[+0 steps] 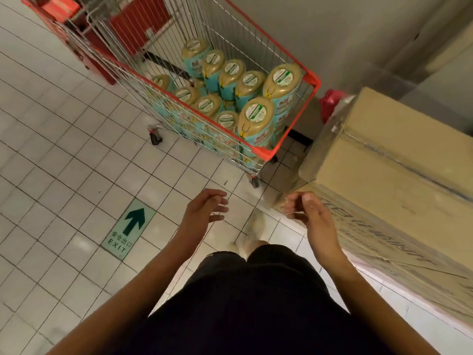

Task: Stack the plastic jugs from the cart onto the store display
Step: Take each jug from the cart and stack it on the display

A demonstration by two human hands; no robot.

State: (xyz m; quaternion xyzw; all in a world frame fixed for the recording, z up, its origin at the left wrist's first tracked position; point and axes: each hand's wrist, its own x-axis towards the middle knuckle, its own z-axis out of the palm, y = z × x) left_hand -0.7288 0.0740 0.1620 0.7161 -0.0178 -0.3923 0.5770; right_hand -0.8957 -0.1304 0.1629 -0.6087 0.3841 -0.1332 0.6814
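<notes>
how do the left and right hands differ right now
The left hand has its fingers spread and fairly straight; the right hand has them loosely curled. The left hand is over tiled floor; the right hand is by the box corner. Both hold nothing and are short of the cart.

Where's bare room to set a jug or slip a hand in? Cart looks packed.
Free: the top of the cardboard box right of the cart; the floor tiles between cart, box and exit sign; the cart's far end beyond the jugs. Crowded: the cart's near end, jugs packed side by side.
</notes>
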